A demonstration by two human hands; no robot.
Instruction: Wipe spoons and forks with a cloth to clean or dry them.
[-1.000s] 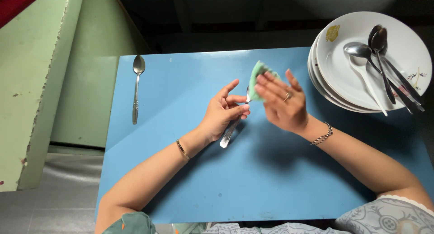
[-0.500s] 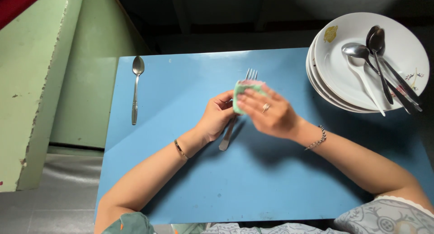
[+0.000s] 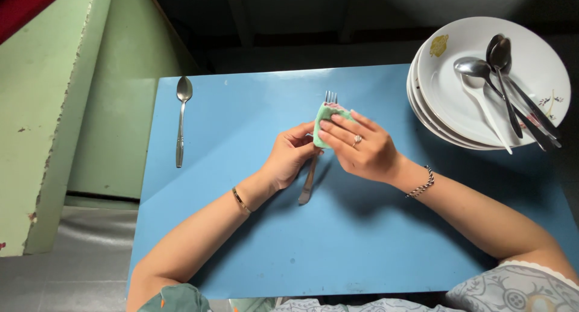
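A steel fork (image 3: 309, 185) lies tilted over the middle of the blue table (image 3: 338, 239), tines pointing away from me. My left hand (image 3: 288, 158) pinches its shaft. A folded green cloth (image 3: 327, 118) is wrapped around the fork just below the tines, and my right hand (image 3: 362, 148) presses that cloth against the fork with its fingers. Only the tips of the tines and the lower handle show; the middle of the fork is hidden by my hands and the cloth.
A single spoon (image 3: 181, 119) lies at the table's far left. A stack of white plates (image 3: 458, 113) stands at the far right corner, with several spoons (image 3: 500, 83) lying on the top plate. A green wall panel (image 3: 54, 107) stands to the left.
My right hand has come down with the green cloth onto the fork and closed the cloth around it near the tines. My left hand has kept its hold on the fork.
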